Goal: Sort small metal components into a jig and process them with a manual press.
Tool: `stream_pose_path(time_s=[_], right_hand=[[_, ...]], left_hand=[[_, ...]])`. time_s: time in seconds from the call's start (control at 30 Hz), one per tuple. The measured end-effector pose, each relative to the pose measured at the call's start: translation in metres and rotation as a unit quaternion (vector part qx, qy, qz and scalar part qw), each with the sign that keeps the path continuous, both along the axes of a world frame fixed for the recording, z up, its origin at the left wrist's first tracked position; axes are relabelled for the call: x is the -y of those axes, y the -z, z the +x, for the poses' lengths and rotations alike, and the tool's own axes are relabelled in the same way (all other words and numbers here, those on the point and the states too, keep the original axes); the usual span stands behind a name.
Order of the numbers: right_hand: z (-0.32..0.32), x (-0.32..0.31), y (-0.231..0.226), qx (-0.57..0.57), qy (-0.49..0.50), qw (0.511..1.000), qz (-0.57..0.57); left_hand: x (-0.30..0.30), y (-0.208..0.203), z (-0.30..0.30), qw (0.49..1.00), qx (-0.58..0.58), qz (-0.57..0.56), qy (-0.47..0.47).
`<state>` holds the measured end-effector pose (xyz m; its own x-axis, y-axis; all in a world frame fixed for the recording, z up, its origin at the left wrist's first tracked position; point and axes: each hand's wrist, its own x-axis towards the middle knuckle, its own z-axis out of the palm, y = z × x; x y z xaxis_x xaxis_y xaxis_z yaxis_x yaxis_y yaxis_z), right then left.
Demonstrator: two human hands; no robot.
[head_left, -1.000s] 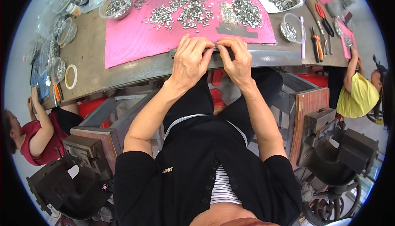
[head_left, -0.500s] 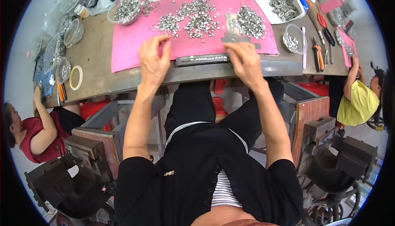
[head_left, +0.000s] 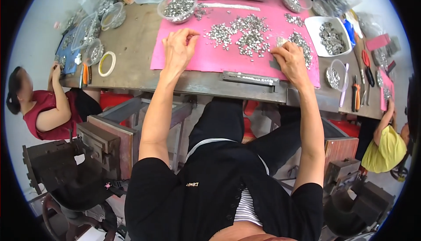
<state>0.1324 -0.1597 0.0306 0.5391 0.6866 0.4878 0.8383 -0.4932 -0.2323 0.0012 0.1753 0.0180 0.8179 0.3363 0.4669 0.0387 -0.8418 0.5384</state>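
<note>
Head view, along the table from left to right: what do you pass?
Roll of tape → left hand → heaps of small metal parts → right hand → white tray of parts → red-handled scissors.

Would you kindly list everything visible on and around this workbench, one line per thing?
pink mat: one, pink, centre of bench
small metal parts: many, silvery, heaped on mat
metal bar jig: one, grey, mat's near edge
clear bowl of parts: one, mat's far left corner
white tray of parts: one, right of mat
tape roll: one, pale, bench left
pliers: one, orange-handled, bench right
seated co-workers: two, red top left, yellow top right
left hand: on mat, fingers pinched
right hand: at the parts, pinching one
</note>
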Motion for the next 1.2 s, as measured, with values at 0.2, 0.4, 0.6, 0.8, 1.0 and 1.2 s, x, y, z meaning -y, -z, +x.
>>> stream_pose_path(time_s=[0.2, 0.4, 0.6, 0.8, 1.0, 1.2], right_hand=[[-0.008, 0.001, 0.0, 0.049, 0.005, 0.999, -0.014], [-0.038, 0.0, -0.01, -0.059, 0.026, 0.991, 0.115], [-0.059, 0.016, 0.006, -0.171, 0.093, 0.962, 0.193], [-0.067, 0.022, 0.016, -0.222, 0.126, 0.942, 0.219], [-0.067, 0.022, 0.02, -0.228, 0.126, 0.938, 0.229], [-0.069, 0.023, 0.021, -0.223, 0.127, 0.94, 0.223]], left_hand=[[0.002, -0.006, 0.02, 0.998, -0.004, -0.004, 0.056], [0.016, 0.0, 0.027, 0.995, 0.027, 0.069, 0.059], [0.006, 0.002, 0.019, 0.996, -0.014, 0.009, 0.088], [0.009, 0.003, 0.004, 0.995, 0.029, 0.033, 0.09], [0.024, -0.006, 0.02, 0.993, 0.041, 0.053, 0.097], [0.026, 0.002, 0.022, 0.992, 0.057, 0.039, 0.102]])
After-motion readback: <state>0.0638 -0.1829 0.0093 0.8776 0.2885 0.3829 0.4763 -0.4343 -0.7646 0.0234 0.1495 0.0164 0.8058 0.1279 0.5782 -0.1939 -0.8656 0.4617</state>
